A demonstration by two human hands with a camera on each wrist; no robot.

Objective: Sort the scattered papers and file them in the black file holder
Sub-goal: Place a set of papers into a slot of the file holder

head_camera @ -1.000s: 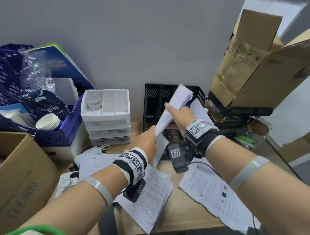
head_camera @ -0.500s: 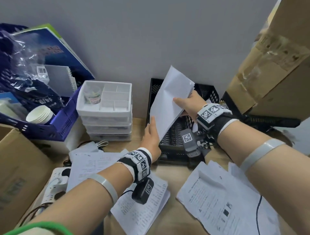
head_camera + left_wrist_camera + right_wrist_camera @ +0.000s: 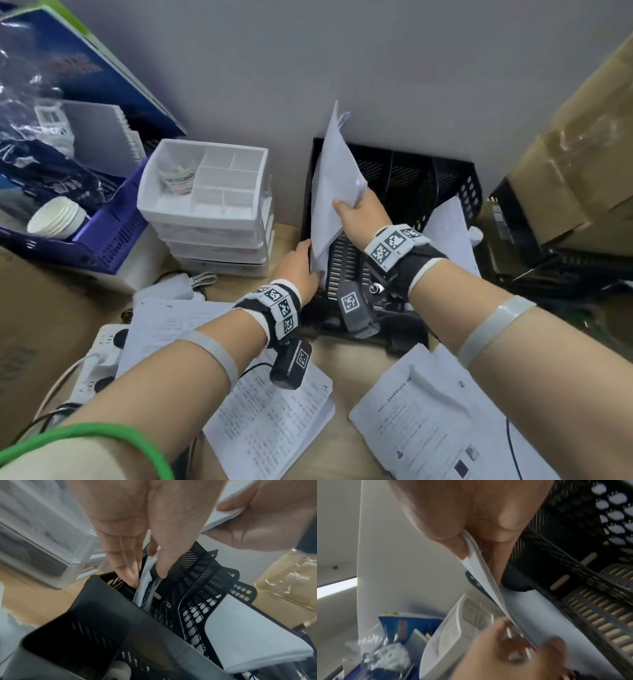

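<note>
Both hands pinch the paper stack [image 3: 334, 192] (left hand [image 3: 297, 270] low, right hand [image 3: 359, 216] higher) inside the black file holder's [image 3: 411, 171] leftmost slot.

The papers [image 3: 334, 192] are thin matt white sheets, bending limply at 12 o'clock. The holder [image 3: 421, 178] behind them is matt black plastic, its walls perforated and slotted. The drawers [image 3: 205, 209] at 10 o'clock are smooth, semi-gloss white plastic. The desk [image 3: 346, 383] is pale wood-look laminate, smooth. The boxes [image 3: 575, 147] at 2 o'clock are dull brown cardboard under glossy clear tape
</note>
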